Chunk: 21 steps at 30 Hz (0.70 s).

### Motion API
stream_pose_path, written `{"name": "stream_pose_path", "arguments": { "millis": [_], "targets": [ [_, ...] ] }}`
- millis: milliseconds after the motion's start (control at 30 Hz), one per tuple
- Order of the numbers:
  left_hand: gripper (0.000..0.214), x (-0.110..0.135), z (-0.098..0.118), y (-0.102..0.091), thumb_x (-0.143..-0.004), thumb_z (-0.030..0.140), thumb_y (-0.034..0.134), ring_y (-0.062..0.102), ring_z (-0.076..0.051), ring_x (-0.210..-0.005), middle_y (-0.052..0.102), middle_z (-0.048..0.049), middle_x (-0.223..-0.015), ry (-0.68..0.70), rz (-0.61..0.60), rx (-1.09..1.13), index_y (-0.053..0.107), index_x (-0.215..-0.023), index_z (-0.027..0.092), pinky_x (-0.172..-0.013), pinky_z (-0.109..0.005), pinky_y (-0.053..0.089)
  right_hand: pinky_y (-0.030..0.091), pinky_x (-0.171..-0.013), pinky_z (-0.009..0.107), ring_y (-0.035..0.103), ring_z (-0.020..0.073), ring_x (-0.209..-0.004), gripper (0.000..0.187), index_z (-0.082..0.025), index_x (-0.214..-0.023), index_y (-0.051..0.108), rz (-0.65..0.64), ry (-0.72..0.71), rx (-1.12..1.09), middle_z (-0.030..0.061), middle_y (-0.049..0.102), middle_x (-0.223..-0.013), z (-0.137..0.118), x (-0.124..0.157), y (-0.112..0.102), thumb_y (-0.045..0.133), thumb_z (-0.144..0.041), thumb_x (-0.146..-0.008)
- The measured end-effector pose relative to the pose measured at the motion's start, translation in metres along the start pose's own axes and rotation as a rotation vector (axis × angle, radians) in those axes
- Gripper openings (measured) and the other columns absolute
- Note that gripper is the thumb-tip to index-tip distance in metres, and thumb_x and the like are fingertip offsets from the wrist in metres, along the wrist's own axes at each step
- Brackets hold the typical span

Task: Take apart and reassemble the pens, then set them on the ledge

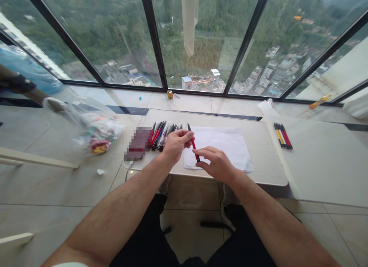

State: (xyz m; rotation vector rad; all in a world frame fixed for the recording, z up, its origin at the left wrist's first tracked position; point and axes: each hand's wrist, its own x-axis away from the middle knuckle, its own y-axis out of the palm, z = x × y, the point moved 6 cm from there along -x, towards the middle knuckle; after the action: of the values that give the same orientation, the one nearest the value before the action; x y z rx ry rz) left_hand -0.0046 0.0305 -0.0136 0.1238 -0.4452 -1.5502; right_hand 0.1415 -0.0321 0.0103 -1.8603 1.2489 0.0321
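A red pen (193,144) with black ends is held over white paper (222,144) on the small table. My left hand (176,144) pinches it near its upper end. At the lower end, the thumb and fingers of my right hand (217,162) close around the pen. Just left of my left hand lies a row of several pens (161,133) in red, black, blue and clear. Part of that row is hidden behind my left hand.
A phone-like item (139,143), blurred out, lies at the left of the table (264,155), with a cable (128,171). Several yellow and red markers (283,135) rest on a white surface at right. A plastic bag (97,129) stands on the floor left; a small can (170,94) sits by the window.
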Motion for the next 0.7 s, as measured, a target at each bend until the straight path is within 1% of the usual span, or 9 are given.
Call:
{"name": "stream_pose_path", "arguments": {
  "millis": [67, 133, 333, 400, 500, 600, 700],
  "targets": [
    [0.029, 0.001, -0.001, 0.003, -0.062, 0.035, 0.084, 0.052, -0.009, -0.05, 0.067, -0.0045, -0.065, 0.011, -0.022, 0.0, 0.067, -0.071, 0.012, -0.05, -0.024, 0.037, 0.054, -0.086, 0.036, 0.066, 0.0204, -0.097, 0.033, -0.025, -0.119, 0.065, 0.005, -0.034, 0.02, 0.0078, 0.071, -0.108, -0.003, 0.001, -0.001, 0.065, -0.02, -0.086],
    [0.028, 0.001, -0.001, 0.004, -0.063, 0.035, 0.083, 0.052, -0.008, -0.049, 0.067, -0.0044, -0.065, 0.014, -0.032, -0.003, 0.067, -0.07, 0.013, -0.05, -0.024, 0.037, 0.054, -0.085, 0.036, 0.066, 0.0205, -0.096, 0.032, -0.025, -0.118, 0.065, 0.01, -0.057, 0.036, 0.008, 0.071, -0.107, -0.005, 0.001, -0.002, 0.064, -0.019, -0.087],
    [0.027, -0.001, 0.002, -0.001, -0.063, 0.033, 0.083, 0.051, -0.008, -0.05, 0.066, -0.0046, -0.065, 0.017, -0.005, -0.003, 0.068, -0.071, 0.013, -0.051, -0.024, 0.037, 0.054, -0.089, 0.039, 0.063, 0.0231, -0.103, 0.044, -0.025, -0.125, 0.061, -0.052, -0.049, 0.054, 0.0099, 0.067, -0.114, -0.011, 0.0, -0.001, 0.067, -0.019, -0.082],
    [0.027, -0.001, 0.003, -0.003, -0.062, 0.033, 0.083, 0.052, -0.008, -0.051, 0.066, -0.0047, -0.065, 0.016, 0.006, -0.005, 0.068, -0.071, 0.012, -0.051, -0.024, 0.037, 0.053, -0.09, 0.039, 0.062, 0.0234, -0.105, 0.045, -0.025, -0.126, 0.06, -0.073, -0.047, 0.068, 0.0103, 0.066, -0.116, -0.013, 0.0, 0.0, 0.067, -0.018, -0.082],
    [0.027, 0.001, 0.003, -0.002, -0.062, 0.033, 0.083, 0.05, -0.008, -0.049, 0.065, -0.0043, -0.063, 0.019, -0.003, -0.024, 0.067, -0.07, 0.012, -0.05, -0.024, 0.036, 0.053, -0.09, 0.038, 0.063, 0.0228, -0.105, 0.04, -0.024, -0.123, 0.061, -0.078, -0.048, 0.085, 0.0103, 0.066, -0.116, -0.014, 0.001, 0.002, 0.064, -0.017, -0.084],
    [0.027, 0.004, 0.0, 0.004, -0.064, 0.033, 0.082, 0.049, -0.008, -0.048, 0.065, -0.0039, -0.062, 0.014, -0.031, -0.044, 0.067, -0.069, 0.012, -0.049, -0.024, 0.035, 0.053, -0.087, 0.036, 0.064, 0.0211, -0.1, 0.031, -0.023, -0.117, 0.064, -0.06, -0.062, 0.078, 0.0094, 0.068, -0.111, -0.015, 0.004, 0.003, 0.062, -0.019, -0.086],
    [0.027, 0.006, -0.003, 0.008, -0.064, 0.034, 0.082, 0.048, -0.007, -0.046, 0.065, -0.0039, -0.061, 0.003, -0.039, -0.053, 0.066, -0.069, 0.013, -0.048, -0.024, 0.035, 0.053, -0.085, 0.034, 0.065, 0.02, -0.096, 0.027, -0.023, -0.113, 0.065, -0.039, -0.063, 0.073, 0.0087, 0.069, -0.107, -0.014, 0.006, 0.003, 0.062, -0.018, -0.087]
  ]
}}
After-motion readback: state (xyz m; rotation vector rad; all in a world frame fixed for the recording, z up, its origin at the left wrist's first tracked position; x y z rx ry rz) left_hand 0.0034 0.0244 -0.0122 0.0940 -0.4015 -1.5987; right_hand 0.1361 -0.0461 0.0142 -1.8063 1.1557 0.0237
